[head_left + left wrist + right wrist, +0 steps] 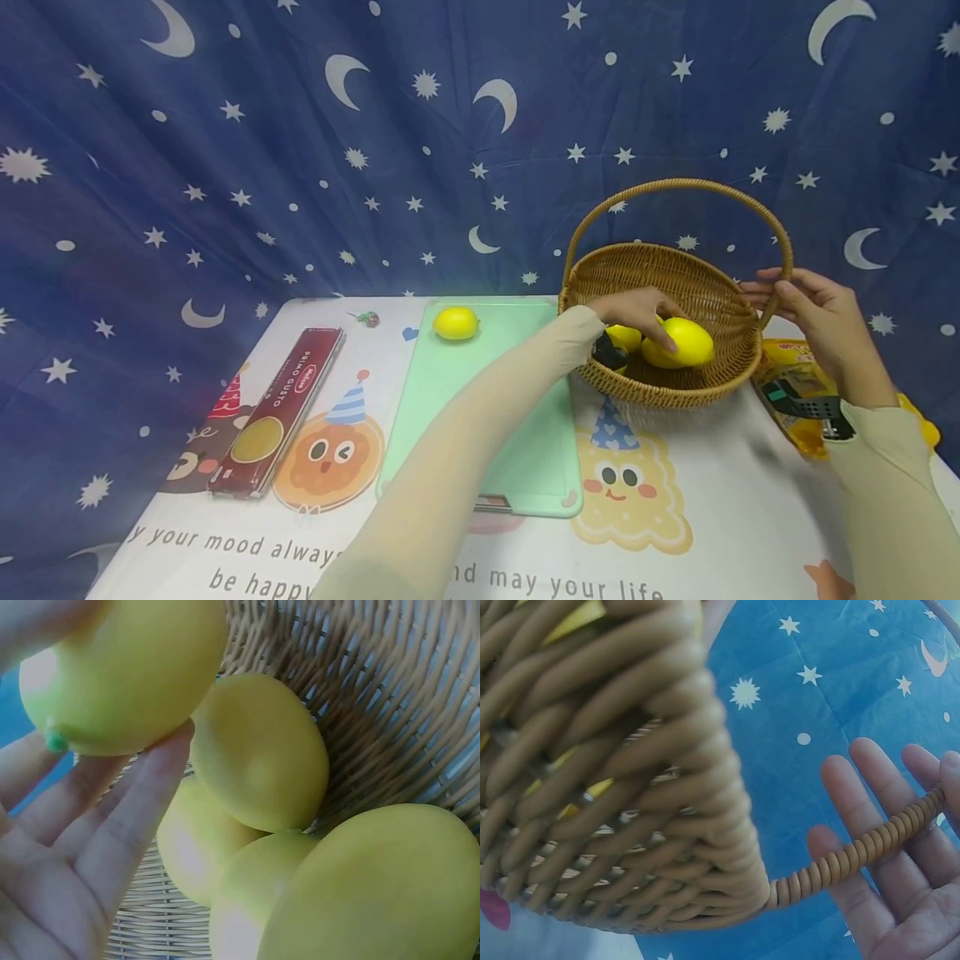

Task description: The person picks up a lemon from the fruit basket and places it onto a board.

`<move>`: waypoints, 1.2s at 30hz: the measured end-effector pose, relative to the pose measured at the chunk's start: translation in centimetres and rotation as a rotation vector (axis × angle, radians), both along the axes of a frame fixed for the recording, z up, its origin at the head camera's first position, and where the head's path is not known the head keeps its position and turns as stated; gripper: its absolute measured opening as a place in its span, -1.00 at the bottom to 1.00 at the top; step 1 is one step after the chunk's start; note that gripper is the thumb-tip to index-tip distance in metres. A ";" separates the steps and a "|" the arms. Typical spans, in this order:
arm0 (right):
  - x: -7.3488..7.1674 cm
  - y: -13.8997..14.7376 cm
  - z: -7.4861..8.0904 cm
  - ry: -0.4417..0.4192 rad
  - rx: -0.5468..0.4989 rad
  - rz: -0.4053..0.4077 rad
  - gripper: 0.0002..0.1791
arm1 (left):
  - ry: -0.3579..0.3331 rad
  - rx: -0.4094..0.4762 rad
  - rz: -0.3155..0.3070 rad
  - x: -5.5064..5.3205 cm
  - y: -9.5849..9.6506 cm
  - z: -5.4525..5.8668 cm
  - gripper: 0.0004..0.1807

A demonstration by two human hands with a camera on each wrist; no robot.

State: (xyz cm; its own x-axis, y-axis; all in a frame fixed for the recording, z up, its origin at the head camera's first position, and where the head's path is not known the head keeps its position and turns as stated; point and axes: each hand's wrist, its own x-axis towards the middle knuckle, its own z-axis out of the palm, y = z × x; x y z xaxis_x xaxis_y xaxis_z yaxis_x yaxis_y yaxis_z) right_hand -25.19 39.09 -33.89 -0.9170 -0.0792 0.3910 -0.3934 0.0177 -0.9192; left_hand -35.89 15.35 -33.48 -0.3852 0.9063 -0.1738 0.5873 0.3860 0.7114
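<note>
My left hand reaches into a wicker basket and grips a yellow lemon between thumb and fingers. In the left wrist view this lemon has a green nub at one end, and several other lemons lie against the woven wall below it. At the basket's right side, my right hand pinches the arched handle. The right wrist view shows the handle crossing the fingers, with the thumb against it. The basket leans, its mouth facing me.
A light green cutting board lies left of the basket, with one lemon at its far end. Further left are a dark red pasta pack and a small wrapped lollipop. A yellow packet lies under the right forearm.
</note>
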 end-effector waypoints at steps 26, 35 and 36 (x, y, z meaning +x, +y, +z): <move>-0.2 0.0 -0.1 0.013 -0.002 0.008 -0.68 | -0.160 0.266 0.223 0.3 -2.6 2.6 -0.37; -0.1 0.0 0.1 -0.002 0.017 -0.007 -0.66 | -0.068 0.295 0.250 0.8 -4.2 3.7 -0.36; -0.1 0.0 0.1 -0.001 0.015 -0.004 -0.66 | -0.064 0.301 0.245 0.9 -4.4 3.8 -0.36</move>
